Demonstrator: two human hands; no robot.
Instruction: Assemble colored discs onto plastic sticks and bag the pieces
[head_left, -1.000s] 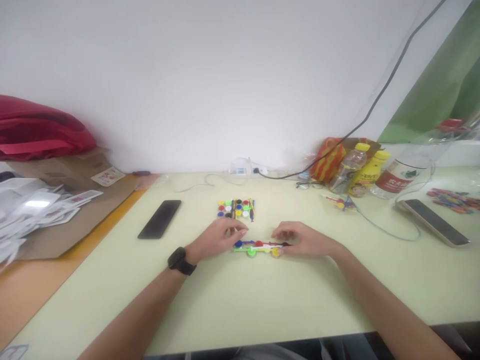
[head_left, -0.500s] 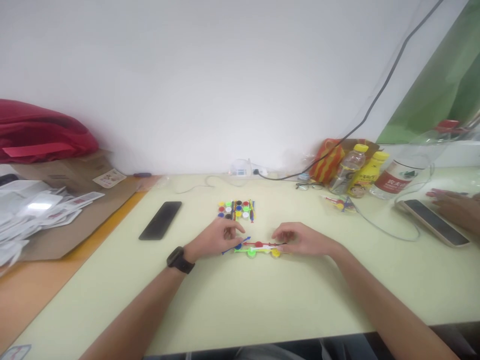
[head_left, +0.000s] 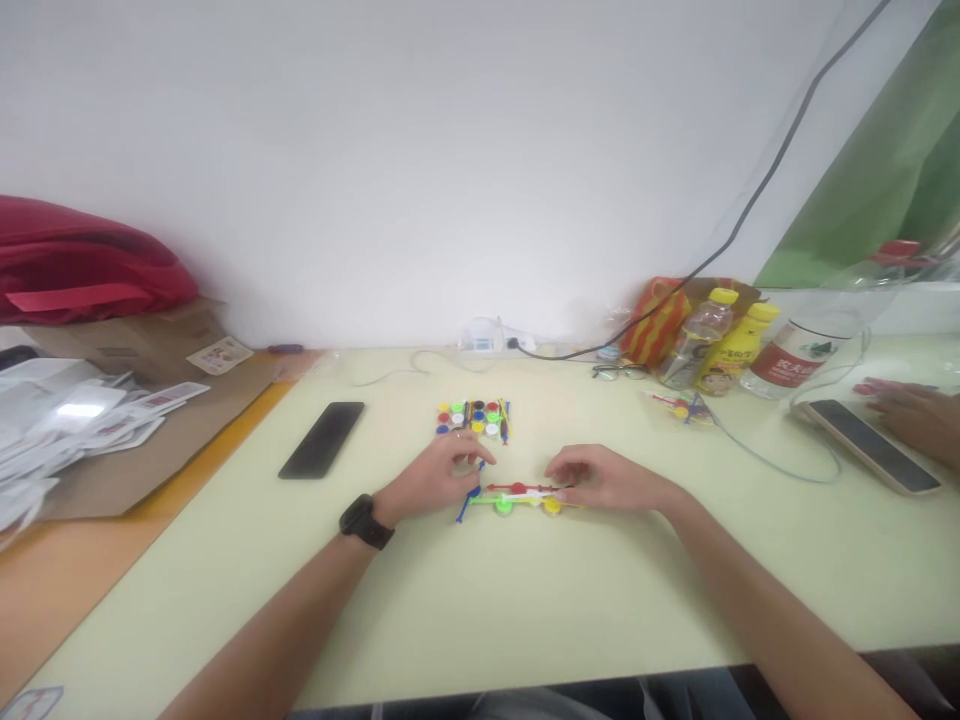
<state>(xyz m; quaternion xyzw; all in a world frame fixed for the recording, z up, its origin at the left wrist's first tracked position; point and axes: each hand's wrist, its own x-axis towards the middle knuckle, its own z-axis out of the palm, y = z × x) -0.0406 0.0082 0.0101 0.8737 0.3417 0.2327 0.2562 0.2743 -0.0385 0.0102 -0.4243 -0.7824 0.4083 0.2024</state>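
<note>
My left hand (head_left: 435,478) is half curled, its thumb and fingers at a blue arrow spinner (head_left: 470,496) with a round disc in its middle. The spinner stands slanted at the left end of a small group of plastic arrow spinners. In that group a red spinner (head_left: 517,488) lies above a green one (head_left: 504,506), with a white one (head_left: 534,495) and a yellow one (head_left: 553,506) to the right. My right hand (head_left: 611,478) is curled at the group's right end, around a black piece (head_left: 568,488) that its fingers mostly hide.
Behind my hands lie coloured discs and sticks (head_left: 472,417). A black phone (head_left: 322,440) is at left, cards (head_left: 97,415) on cardboard further left. Bottles (head_left: 731,350), a bagged set (head_left: 681,406), a second phone (head_left: 866,445) and another person's hand (head_left: 911,415) are at right.
The blue spinner has turned from a shallow slant to a steeper one under my left hand, which has shifted slightly. My right hand stays where it was.
</note>
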